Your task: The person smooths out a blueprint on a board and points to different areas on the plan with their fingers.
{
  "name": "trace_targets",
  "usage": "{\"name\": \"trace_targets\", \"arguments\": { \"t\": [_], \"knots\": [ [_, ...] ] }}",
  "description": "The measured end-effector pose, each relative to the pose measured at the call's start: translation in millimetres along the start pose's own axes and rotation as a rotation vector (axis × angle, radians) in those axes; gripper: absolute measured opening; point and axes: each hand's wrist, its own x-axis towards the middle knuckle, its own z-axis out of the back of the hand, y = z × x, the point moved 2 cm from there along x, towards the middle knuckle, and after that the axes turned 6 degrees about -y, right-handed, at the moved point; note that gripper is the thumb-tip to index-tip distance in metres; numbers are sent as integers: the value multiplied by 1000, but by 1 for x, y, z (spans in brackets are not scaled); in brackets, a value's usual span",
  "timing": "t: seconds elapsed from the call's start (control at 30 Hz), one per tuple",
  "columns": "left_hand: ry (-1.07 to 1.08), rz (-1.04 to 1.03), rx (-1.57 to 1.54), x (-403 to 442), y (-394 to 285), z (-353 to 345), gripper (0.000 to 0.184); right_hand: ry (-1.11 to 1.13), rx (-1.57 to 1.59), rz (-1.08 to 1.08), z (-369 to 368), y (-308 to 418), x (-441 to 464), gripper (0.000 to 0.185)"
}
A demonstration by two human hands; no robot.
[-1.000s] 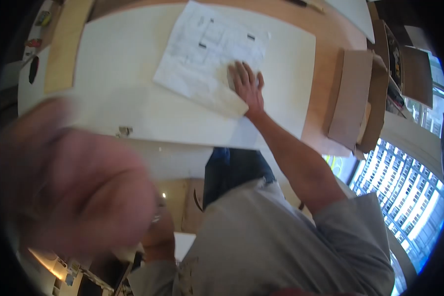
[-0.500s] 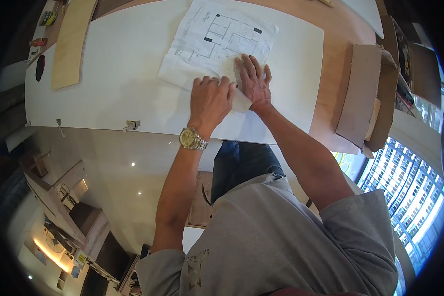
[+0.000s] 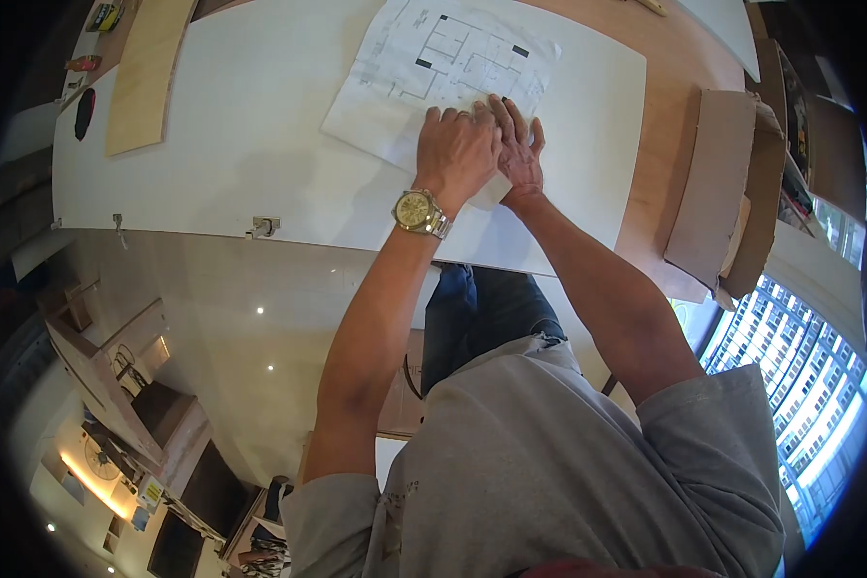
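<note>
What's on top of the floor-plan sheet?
The left hand and right hand are side by side over the lower part of the floor-plan sheet. Printed lines show above them; any print beneath the hands is covered.

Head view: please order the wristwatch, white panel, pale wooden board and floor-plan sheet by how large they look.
1. White panel
2. Floor-plan sheet, partly covered
3. Pale wooden board, cut off at the picture's top
4. Wristwatch
</note>
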Motion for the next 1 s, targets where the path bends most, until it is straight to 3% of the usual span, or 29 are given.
{"name": "trace_targets", "arguments": {
  "t": [0.07,0.13,0.17,0.27,0.47,1.0],
  "knots": [
    [189,83,17,-7,6,9,31,-57,-92,9,7,1,-1,84],
    [263,176,50,-27,15,16,30,85,217,-55,48,8,3,95],
    [334,272,85,-40,20,19,30,85,218,-60,48,10,3,95],
    [339,445,93,-83,35,23,39,27,279,-74,49,11,4,106],
    [151,459,27,-132,47,16,70,12,249,-64,49,12,5,106],
    [47,359,-48,-122,95,-5,94,13,255,-77,49,11,3,104]
  ]
}}
